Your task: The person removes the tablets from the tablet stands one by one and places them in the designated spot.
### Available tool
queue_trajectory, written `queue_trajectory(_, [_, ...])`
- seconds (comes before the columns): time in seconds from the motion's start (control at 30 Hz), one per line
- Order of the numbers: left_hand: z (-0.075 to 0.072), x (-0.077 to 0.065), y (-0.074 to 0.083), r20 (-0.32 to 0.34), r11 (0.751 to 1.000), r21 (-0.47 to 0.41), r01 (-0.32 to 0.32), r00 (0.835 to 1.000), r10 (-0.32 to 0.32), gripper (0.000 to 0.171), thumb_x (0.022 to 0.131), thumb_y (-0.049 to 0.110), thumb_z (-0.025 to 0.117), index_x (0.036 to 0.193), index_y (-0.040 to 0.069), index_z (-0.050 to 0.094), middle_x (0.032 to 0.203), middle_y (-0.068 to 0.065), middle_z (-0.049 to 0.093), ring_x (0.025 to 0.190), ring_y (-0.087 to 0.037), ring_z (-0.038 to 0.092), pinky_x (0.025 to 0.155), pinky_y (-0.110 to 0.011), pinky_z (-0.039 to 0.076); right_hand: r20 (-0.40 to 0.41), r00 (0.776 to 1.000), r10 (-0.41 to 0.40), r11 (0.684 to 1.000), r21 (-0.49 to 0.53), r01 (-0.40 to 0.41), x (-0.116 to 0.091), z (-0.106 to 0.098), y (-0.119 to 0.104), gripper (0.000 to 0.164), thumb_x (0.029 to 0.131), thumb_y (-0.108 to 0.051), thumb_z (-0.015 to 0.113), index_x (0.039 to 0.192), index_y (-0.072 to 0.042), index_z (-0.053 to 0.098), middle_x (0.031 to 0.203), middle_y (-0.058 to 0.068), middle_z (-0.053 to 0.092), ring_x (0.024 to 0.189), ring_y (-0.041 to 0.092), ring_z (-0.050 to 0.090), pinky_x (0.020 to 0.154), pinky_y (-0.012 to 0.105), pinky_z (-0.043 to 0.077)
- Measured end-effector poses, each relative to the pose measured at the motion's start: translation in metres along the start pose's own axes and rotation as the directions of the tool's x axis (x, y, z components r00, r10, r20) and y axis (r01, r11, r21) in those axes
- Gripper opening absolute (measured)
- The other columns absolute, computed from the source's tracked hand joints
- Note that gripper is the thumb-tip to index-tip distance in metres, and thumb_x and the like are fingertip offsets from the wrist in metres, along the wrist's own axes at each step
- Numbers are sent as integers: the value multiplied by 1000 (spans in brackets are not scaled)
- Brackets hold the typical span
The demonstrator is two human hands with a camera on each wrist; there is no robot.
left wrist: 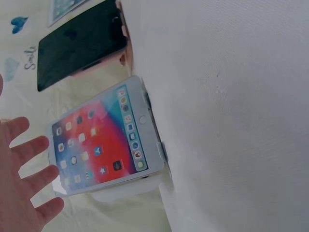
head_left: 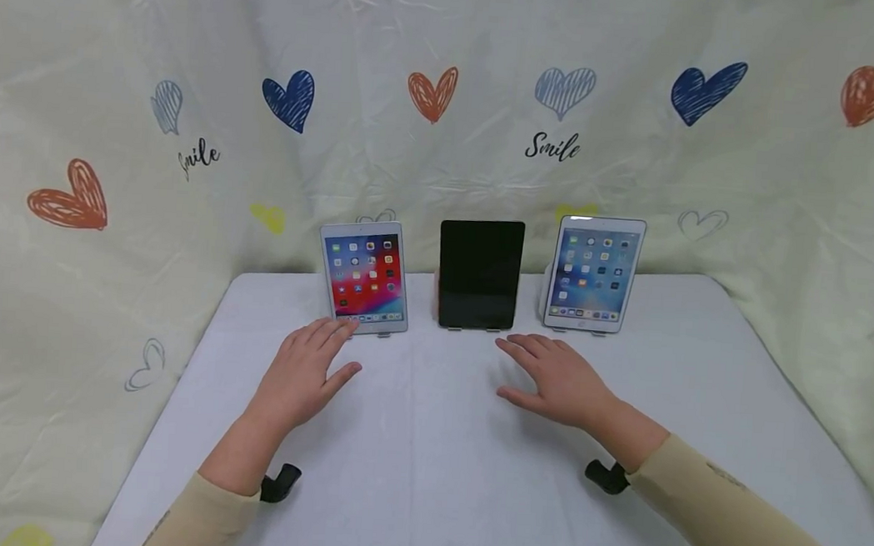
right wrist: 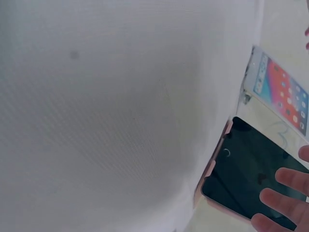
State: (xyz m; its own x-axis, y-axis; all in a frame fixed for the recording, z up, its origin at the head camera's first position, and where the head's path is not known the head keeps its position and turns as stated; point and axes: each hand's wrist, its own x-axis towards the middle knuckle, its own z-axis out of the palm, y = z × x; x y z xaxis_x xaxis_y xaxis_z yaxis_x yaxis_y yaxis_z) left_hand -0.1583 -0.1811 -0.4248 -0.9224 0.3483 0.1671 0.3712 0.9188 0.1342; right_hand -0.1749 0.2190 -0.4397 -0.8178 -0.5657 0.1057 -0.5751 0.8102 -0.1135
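Three tablets stand on small stands in a row along the table's far side. The left tablet, white-framed, shows app icons on a red and blue background; the middle tablet is black with a dark screen; the right tablet, white-framed, shows icons on blue. My left hand has its fingers spread and overlaps the left tablet's lower edge in the head view. In front of the middle and right tablets is my right hand, fingers extended, holding nothing. The left wrist view shows the left hand's fingers beside the lit tablet.
A white cloth covers the table. Behind it hangs a pale curtain printed with hearts and the word "Smile". A pinkish stand props the black tablet. Black wrist mounts show below both wrists.
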Motion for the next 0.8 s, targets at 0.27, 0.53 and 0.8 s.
queue_trajectory(0.27, [2,4,0,-5,1000,-11,16,1000,-16,72,95,54,57,155,21,35,152,-8,42,141,-32,33,112,-59,29,8,1000,20,1000,17,-20,10,4,0,76,91,-66,55,151,-21,43,145,7,52,132,29,48,106,54,40])
queue_trajectory(0.53, [5,9,-2,-17,999,-17,30,999,-30,71,96,53,56,155,23,34,153,-8,42,141,-31,33,112,-58,29,-11,1000,23,999,30,-23,19,5,0,73,91,-64,55,148,-20,47,141,7,54,127,29,52,104,52,43])
queue_trajectory(0.8, [2,8,-8,-34,997,-37,73,997,-74,70,97,50,56,156,22,32,153,-9,42,141,-32,34,111,-59,30,-24,1000,8,999,32,-7,34,4,-11,74,92,-66,53,147,-18,48,141,8,54,126,29,53,104,51,43])
